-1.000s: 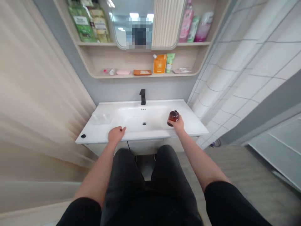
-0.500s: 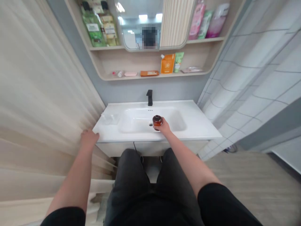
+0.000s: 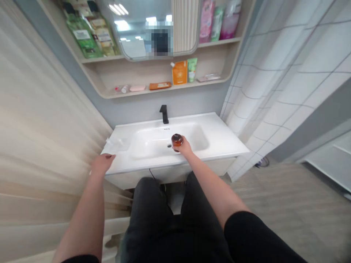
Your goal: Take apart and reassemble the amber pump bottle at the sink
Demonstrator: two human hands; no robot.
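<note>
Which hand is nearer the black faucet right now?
Right hand: it holds an amber bottle over the basin, in front of the faucet. Left hand is farther away, at the white countertop's front left edge.

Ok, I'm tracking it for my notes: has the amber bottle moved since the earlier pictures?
Yes, toward the person's left: the amber bottle, in the right hand, is now just beside the drain, much closer than at first.

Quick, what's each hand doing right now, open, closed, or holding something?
Left hand: open, holding nothing, at the edge of the white sink counter.
Right hand: closed around a small amber bottle.
</note>
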